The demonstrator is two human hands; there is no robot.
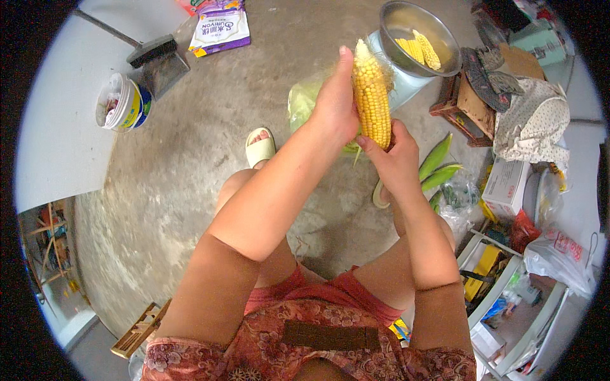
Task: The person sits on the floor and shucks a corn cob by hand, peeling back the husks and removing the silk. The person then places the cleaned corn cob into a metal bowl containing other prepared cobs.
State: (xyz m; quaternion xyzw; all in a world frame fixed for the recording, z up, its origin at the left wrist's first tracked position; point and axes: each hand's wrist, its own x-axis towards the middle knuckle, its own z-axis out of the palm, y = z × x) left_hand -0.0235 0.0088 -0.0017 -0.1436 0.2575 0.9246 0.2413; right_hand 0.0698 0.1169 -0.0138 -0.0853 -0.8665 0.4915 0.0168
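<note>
A husked ear of yellow corn point(372, 102) is held up between my two hands, its pale tip pointing away from me. My left hand point(337, 100) lies along its left side with the thumb stretched towards the tip. At the thick lower end, my right hand point(393, 155) grips the cob between thumb and fingers. Fine silk strands cling to the right of the ear near the tip. Beyond it, a metal bowl point(448, 47) holds several bare ears of corn point(427, 50). Partly behind my hands, a pale green plastic bag point(302, 102) rests on the floor.
Green corn ears in husk point(436, 157) lie right of my foot beside a clear bag point(460, 197). A wooden stool point(469, 107) stands at right, above a cluttered rack point(505, 290). At left are a white bucket point(126, 105), a dustpan point(164, 76) and a printed bag point(221, 28).
</note>
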